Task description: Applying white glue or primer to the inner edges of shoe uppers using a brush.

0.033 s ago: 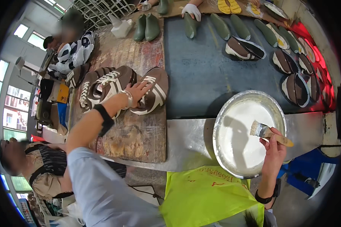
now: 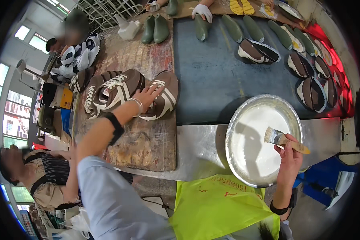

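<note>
My left hand [image 2: 148,96] reaches across the wooden board and rests with its fingers stretched out over the white laces of a brown sneaker [image 2: 170,90] with cream stripes. Its palm side is hidden. Several similar brown sneakers [image 2: 124,88] stand close beside it on the left. In my right hand [image 2: 290,158] is a paintbrush [image 2: 282,139], its wooden handle pinched between thumb and fingers. The pale bristles point left, above a round metal basin [image 2: 231,158] of white liquid [image 2: 264,120], on which a dark shadow falls.
A worn wooden board [image 2: 148,148] adjoins a dark conveyor belt [image 2: 208,80] bearing green shoe lasts [image 2: 233,28] and brown shoes [image 2: 259,51]. A co-worker's white-gloved hand [image 2: 203,12] touches one last at the far side. A white bottle [image 2: 128,29] stands far left. Another person [image 2: 48,180] is at left.
My left forearm has shifted slightly to the right, while its fingers stay on the sneaker. The arm of the person at left has moved. My right hand and the brush look unchanged.
</note>
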Demonstrator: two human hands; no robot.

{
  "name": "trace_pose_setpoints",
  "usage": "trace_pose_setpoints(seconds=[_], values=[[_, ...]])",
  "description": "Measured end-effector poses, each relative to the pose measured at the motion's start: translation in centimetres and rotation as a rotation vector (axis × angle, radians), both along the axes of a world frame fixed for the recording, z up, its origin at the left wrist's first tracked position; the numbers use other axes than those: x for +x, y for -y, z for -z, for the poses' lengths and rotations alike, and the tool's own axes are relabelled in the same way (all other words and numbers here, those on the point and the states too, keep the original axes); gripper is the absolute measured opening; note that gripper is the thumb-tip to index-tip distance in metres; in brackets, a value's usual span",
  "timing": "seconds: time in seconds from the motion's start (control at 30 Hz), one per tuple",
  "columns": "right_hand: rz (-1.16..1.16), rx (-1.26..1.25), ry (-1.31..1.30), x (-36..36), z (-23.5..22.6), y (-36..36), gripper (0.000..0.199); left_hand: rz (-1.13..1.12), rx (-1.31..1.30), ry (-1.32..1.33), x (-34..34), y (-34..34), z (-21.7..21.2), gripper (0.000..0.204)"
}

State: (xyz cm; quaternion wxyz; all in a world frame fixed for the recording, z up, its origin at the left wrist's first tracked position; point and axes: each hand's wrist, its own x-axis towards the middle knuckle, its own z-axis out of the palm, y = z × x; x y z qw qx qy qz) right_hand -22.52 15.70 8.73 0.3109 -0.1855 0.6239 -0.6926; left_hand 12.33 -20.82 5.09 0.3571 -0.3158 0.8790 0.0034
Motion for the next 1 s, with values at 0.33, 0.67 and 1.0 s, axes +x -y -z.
trace_pose_setpoints(seconds=[0.33,0.67,1.0], values=[[0.030,0.022,-0.058,2.5,-1.3,-2.2,0.027,-0.508,0.151,-0.713,-0.8,-4.2,-3.6,0.070],[-0.073,0.026,-0.024,3.3,-1.7,-1.0,0.023,-1.056,0.193,-2.003,5.9,-16.0,14.2,0.038],[-0.131,0.215,-0.407,-1.0,6.6,1.1,0.018,-1.130,0.793,-1.766,-1.3,-19.5,0.2,0.035]])
